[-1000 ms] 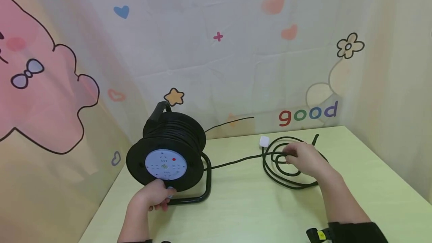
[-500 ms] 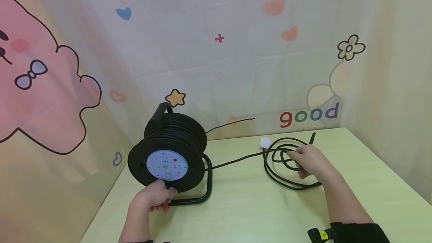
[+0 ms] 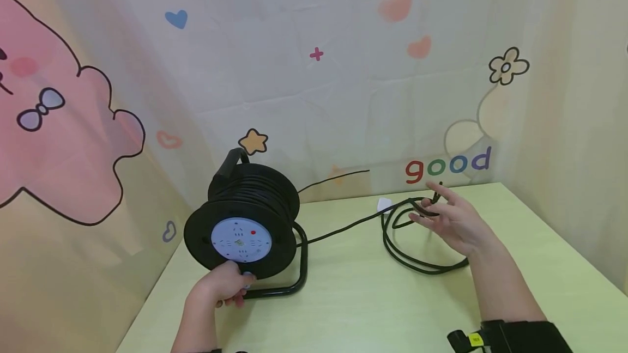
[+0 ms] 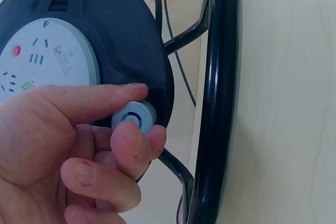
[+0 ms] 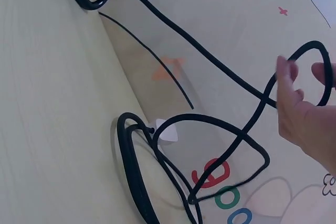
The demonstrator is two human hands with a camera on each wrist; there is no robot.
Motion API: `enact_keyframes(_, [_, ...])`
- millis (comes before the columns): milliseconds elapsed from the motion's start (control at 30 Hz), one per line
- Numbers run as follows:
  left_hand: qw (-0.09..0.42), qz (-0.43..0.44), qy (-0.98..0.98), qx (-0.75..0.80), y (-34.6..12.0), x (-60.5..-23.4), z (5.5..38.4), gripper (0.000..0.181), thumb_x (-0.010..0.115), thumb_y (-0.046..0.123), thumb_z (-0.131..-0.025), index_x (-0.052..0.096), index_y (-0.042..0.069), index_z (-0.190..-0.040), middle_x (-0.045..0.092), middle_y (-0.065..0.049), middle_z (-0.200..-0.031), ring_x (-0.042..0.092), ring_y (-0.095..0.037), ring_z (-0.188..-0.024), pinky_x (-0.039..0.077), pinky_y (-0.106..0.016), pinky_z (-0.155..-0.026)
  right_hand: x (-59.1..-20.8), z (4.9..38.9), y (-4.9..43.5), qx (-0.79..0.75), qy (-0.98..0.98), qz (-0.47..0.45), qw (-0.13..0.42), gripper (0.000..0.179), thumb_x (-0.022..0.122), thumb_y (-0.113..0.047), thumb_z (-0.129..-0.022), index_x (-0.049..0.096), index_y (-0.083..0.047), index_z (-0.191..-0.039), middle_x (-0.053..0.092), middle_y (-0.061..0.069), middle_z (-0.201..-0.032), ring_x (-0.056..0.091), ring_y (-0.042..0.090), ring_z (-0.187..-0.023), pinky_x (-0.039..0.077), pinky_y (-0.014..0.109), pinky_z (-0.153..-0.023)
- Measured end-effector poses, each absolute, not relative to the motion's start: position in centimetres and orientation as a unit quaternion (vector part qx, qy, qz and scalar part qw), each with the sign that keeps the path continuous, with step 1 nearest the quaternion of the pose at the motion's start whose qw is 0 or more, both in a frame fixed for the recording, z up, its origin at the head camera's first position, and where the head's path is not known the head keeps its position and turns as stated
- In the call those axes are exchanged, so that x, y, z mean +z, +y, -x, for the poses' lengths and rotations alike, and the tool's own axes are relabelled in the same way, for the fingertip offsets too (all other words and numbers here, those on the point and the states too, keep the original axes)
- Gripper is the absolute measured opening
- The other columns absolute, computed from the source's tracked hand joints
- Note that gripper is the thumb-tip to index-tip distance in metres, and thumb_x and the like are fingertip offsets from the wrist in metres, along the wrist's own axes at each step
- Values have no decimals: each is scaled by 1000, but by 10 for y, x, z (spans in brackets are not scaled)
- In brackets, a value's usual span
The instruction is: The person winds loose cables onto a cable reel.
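Note:
A black cable reel (image 3: 284,178) with a round white socket panel (image 3: 241,239) stands upright at the left of the table. My left hand (image 3: 223,286) pinches the small grey crank knob (image 4: 134,115) on the reel's face, clear in the left wrist view. At the right, my right hand (image 3: 456,222) is raised with its fingers spread. A bend of the black cable (image 5: 191,40) lies across those fingers, and a loop of it stands up by the thumb side. The cable runs from the reel to this hand. Several loose coils hang or lie below it.
A white plug (image 3: 384,204) sits at the table's back edge beside the coils. The reel stands on a black tubular frame (image 3: 303,266). Behind the pale table (image 3: 353,298) hangs a printed curtain (image 3: 343,97). A thin black line (image 3: 333,177) crosses it.
My right hand has risen from the coils and turned, its fingers spreading. It has drawn the cable up and away from the table. The left hand stays on the knob.

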State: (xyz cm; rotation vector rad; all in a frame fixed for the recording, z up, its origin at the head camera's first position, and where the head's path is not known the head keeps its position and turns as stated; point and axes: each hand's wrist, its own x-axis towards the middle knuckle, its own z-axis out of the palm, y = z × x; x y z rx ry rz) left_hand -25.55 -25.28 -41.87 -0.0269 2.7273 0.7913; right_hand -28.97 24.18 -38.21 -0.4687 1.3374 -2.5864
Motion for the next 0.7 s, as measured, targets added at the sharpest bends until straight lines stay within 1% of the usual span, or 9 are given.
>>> enact_keyframes(167, [148, 6, 950, 276, -252, -419, 255, 37, 58, 32, -91, 57, 8, -64, 62, -4, -56, 40, -13, -44, 27, -26, -39, -382, 292, 239, -911, 395, 99, 64, 69, 47, 10, -95, 9, -10, -149, 54, 14, -100, 62, 19, -93, 42, 39, -96])
enact_keyframes(233, [149, 6, 949, 276, -252, -419, 255, 37, 58, 32, -91, 57, 8, -63, 62, -4, -56, 39, -13, -44, 26, -26, -39, -382, 294, 238, -929, 359, 69, 54, 65, 47, 9, -96, 13, -11, -147, 55, 15, -101, 61, 20, -95, 42, 38, -96])
enact_keyframes(300, [151, 6, 949, 277, -252, -418, 255, 38, 58, 32, -92, 58, 7, -64, 62, -4, -56, 39, -13, -44, 26, -26, -39, -382, 295, 237, -945, 321, 43, 49, 54, 46, 8, -96, 23, -12, -141, 54, 15, -101, 61, 20, -95, 42, 39, -96])
enact_keyframes(400, [151, 6, 950, 275, -251, -417, 255, 38, 58, 32, -92, 58, 7, -64, 62, -4, -56, 40, -13, -44, 27, -26, -40, -381, 296, 238, -955, 291, 18, 53, 33, 48, 0, -98, 35, -13, -126, 55, 12, -96, 62, 18, -90, 44, 38, -94])
enact_keyframes(467, [149, 6, 950, 274, -251, -416, 254, 37, 58, 32, -92, 58, 7, -64, 62, -4, -56, 40, -14, -45, 26, -26, -40, -380, 295, 239, -952, 300, 9, 60, 28, 51, -9, -99, 37, -14, -122, 55, 9, -92, 61, 13, -76, 49, 34, -87])
enact_keyframes(533, [148, 7, 950, 274, -251, -415, 253, 37, 58, 32, -92, 58, 7, -64, 62, -4, -56, 40, -14, -45, 26, -26, -40, -379, 295, 241, -944, 323, 16, 68, 31, 54, -16, -98, 35, -15, -123, 54, 8, -88, 55, 9, -64, 52, 31, -79])
enact_keyframes(567, [147, 8, 950, 274, -251, -414, 253, 37, 58, 31, -92, 58, 7, -64, 62, -4, -56, 40, -14, -45, 26, -26, -40, -379, 294, 241, -940, 334, 27, 68, 36, 55, -15, -98, 32, -16, -126, 56, 8, -87, 55, 9, -64, 52, 30, -75])
enact_keyframes(633, [148, 10, 950, 275, -251, -414, 252, 37, 58, 31, -92, 58, 7, -64, 62, -4, -56, 39, -14, -45, 26, -26, -40, -379, 294, 241, -934, 346, 57, 64, 45, 54, -9, -98, 26, -18, -133, 59, 10, -89, 58, 10, -68, 51, 30, -75])
enact_keyframes(700, [148, 10, 950, 273, -251, -415, 253, 37, 58, 32, -92, 58, 7, -64, 62, -4, -56, 39, -14, -45, 26, -26, -40, -380, 294, 238, -934, 341, 89, 54, 55, 51, 2, -97, 21, -20, -137, 60, 11, -93, 62, 15, -85, 51, 33, -82])
